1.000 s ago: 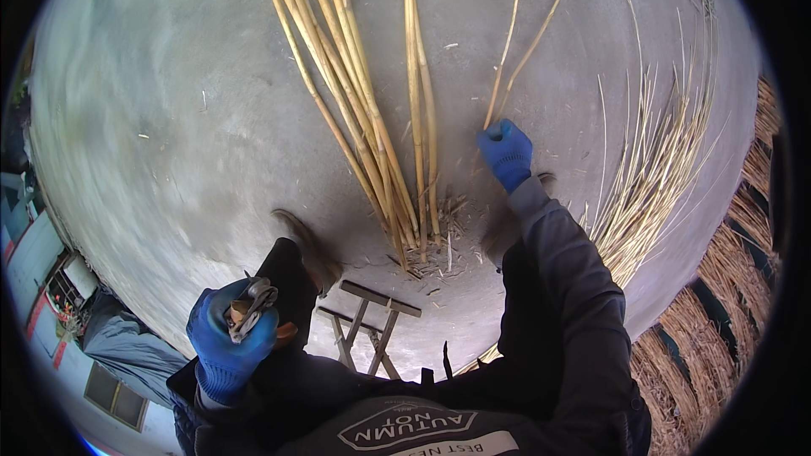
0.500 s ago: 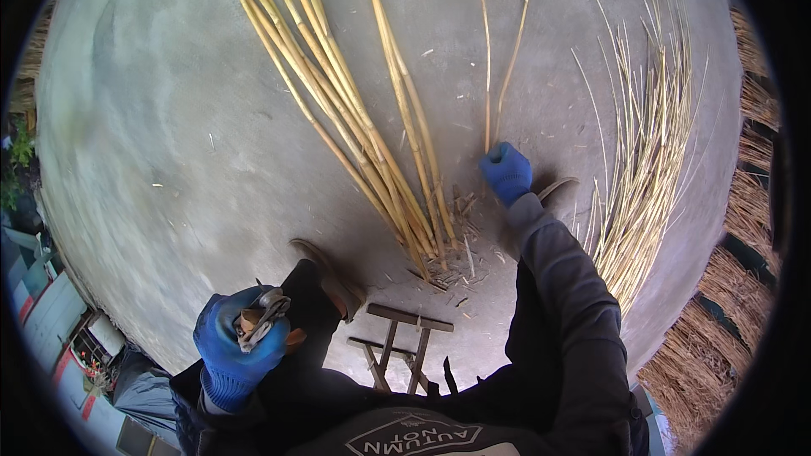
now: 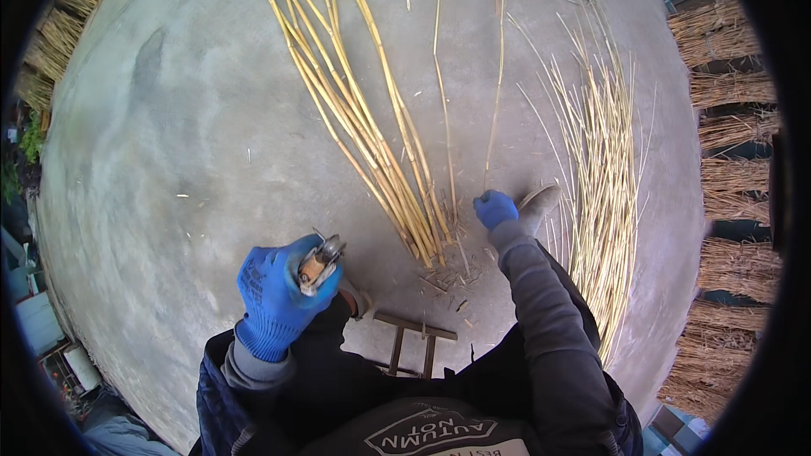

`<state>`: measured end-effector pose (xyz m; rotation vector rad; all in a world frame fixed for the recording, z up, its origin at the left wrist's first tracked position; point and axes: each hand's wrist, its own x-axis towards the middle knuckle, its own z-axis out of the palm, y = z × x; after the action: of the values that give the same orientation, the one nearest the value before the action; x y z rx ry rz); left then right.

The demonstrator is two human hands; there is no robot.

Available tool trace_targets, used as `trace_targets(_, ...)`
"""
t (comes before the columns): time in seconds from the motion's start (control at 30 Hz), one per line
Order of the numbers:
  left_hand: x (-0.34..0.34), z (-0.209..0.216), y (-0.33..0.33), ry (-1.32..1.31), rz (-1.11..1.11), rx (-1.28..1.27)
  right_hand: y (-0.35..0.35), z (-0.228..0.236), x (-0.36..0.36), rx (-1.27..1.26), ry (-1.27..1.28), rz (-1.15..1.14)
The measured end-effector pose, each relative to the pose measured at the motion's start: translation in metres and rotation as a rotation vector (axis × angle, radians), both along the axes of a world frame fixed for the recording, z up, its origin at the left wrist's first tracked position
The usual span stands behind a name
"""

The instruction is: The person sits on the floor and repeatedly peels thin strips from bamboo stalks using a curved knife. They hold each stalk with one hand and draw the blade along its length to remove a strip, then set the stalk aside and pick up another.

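Blue knitted gloves [image 3: 269,300] cover both hands. The left hand [image 3: 285,285] has its fingers wrapped around a metal-headed hand tool [image 3: 323,263], probably pruning shears, raised in front of the body with no cane at its head. The right hand [image 3: 495,208] is low over the concrete floor [image 3: 169,228], just beside a shoe [image 3: 541,201]; its fingers are curled well inward, and the lower end of one thin cane [image 3: 500,59] runs right up to them. Whether they grip it or merely cover its end, I cannot tell.

A second thin cane [image 3: 448,139] lies just to the left, apart from that hand, its near end by some scattered scraps [image 3: 460,279]. Further left, a fan of thicker yellow canes [image 3: 363,139] narrows towards the same scraps, while a dense sheaf of fine stalks [image 3: 600,177] lies on the far right.

The step in hand looks like handling thin canes singly — perhaps placing them apart from the thicker ones — with the tool idle. The next move probably calls for a firm pinch if the cane must be lifted, or a clean spread of the fingers if it must stay down.
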<state>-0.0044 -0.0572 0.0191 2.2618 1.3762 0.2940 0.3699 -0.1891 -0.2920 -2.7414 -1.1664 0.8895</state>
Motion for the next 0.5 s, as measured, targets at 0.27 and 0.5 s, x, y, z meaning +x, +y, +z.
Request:
trace_targets(0.27,-0.020,0.007,-0.024,-0.063,-0.030,0.152,-0.089,0.112,-0.041,0.460,-0.110,0.077)
trace_targets(0.5,-0.025,-0.001,-0.036,-0.183,0.057,0.107,-0.155,0.208,-0.113,0.708,0.513,-0.263)
